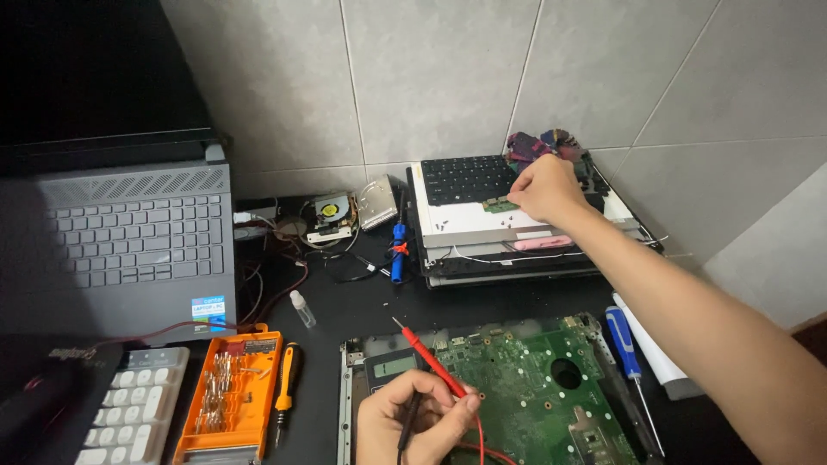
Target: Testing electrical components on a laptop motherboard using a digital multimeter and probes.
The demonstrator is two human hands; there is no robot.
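**Two hands at work on laptop parts on a dark bench**

A small green circuit strip point(500, 204) lies on a stack of dismantled laptop panels point(482, 228) at the bench's far edge, against the tiled wall. The right hand point(546, 189) reaches out to it, fingers pinched closed on its right end. At the near edge, the left hand point(415, 419) is curled closed around a red multimeter probe point(431, 357) and a black probe point(408, 422), above a large green motherboard point(534, 387) in its metal frame.

The red probe's bare tip points away from the board; with attention on the far strip, it could slip and touch the exposed components. Loose small screws point(508, 221) on the white panel could scatter if the strip drags across them.

An open grey laptop point(138, 241) stands at the left, with a small rectangular blue-and-white sticker point(208, 308) at its front right corner. Nearer sits an orange screwdriver-bit case point(228, 396) with a dark label strip at its top.
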